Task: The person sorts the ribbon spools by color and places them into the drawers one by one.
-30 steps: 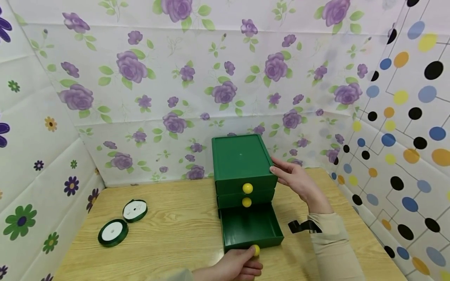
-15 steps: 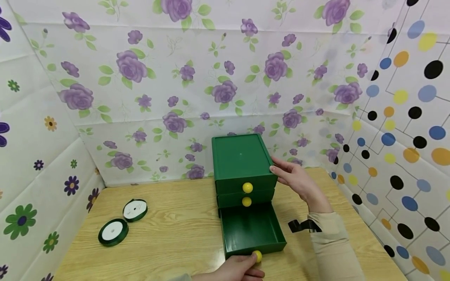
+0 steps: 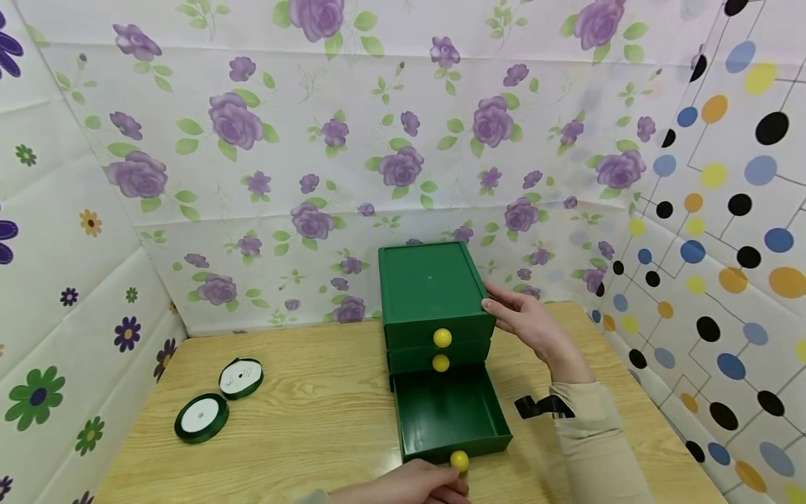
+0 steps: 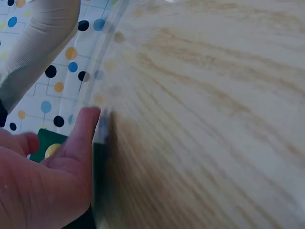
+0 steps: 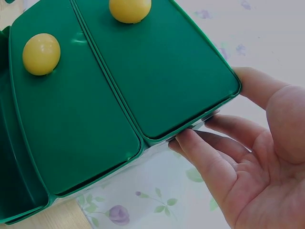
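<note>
A small green cabinet (image 3: 431, 283) with yellow ball knobs stands on the wooden table. Its bottom drawer (image 3: 448, 413) is pulled out with nothing inside; the two drawers above are closed. My left hand (image 3: 418, 481) is just below the bottom drawer's yellow knob (image 3: 460, 460), fingertips right under it. Thumb and fingers stand apart around empty space in the left wrist view. My right hand (image 3: 532, 327) rests against the cabinet's right side. In the right wrist view its thumb lies at the top edge and its extended fingers (image 5: 198, 150) touch the side.
Two spools of dark green ribbon, a nearer spool (image 3: 200, 416) and a farther spool (image 3: 241, 378), lie on the left of the table (image 3: 315, 399). Flower-printed cloth (image 3: 264, 189) hangs behind the cabinet. A dotted cloth (image 3: 711, 280) lines the right.
The bottom drawer has slid a little farther out toward me. My left hand, which pinched its knob, has let go and dropped slightly. My right hand has stayed on the cabinet.
</note>
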